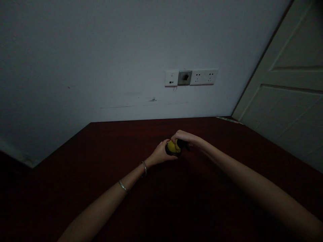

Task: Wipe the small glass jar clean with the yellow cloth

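Observation:
Near the far middle of the table, my left hand wraps round the side of a small round black-and-yellow object. Its rim is dark and its upper face is yellow; its exact kind is too dim to make out. My right hand is closed at the upper right of this object, fingertips bent down onto the yellow part. Beneath the right palm is something dark, partly hidden, and whether it belongs to the same object I cannot tell. Two silvery bangles circle my left forearm and wrist.
The dark red tabletop runs back to a pale wall. A row of wall sockets and a grey switch plate sit above it. A white panelled door stands along the right side, with a thin patterned strip near its corner.

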Demonstrator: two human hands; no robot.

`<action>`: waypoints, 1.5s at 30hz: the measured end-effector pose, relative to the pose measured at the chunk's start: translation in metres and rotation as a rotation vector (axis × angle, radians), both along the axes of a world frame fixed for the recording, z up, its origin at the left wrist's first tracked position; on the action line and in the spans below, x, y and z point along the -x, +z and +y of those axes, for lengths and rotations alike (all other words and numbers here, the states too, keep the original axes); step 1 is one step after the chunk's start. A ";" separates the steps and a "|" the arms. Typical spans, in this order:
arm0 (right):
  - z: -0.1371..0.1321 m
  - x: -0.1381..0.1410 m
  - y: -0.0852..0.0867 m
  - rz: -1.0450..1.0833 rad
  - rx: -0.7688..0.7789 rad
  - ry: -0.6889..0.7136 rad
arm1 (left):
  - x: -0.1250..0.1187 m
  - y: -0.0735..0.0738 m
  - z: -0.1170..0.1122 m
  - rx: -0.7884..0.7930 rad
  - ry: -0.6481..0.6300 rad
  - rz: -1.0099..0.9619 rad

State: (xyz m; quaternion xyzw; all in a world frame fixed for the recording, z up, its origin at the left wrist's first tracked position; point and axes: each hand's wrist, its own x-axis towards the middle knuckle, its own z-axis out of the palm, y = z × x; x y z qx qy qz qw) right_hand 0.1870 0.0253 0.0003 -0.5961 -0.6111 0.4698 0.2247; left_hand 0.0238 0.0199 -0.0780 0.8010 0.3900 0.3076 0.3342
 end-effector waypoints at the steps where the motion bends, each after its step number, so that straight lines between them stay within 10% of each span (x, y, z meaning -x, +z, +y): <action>1: -0.001 -0.002 0.000 0.025 0.012 -0.020 | 0.000 0.000 0.000 0.006 0.009 0.000; 15: -0.015 -0.048 0.036 0.288 -0.111 -0.155 | -0.001 0.002 -0.002 0.031 0.013 -0.014; 45: -0.017 -0.060 -0.007 0.765 0.173 -0.367 | 0.001 0.014 -0.004 0.168 -0.115 -0.058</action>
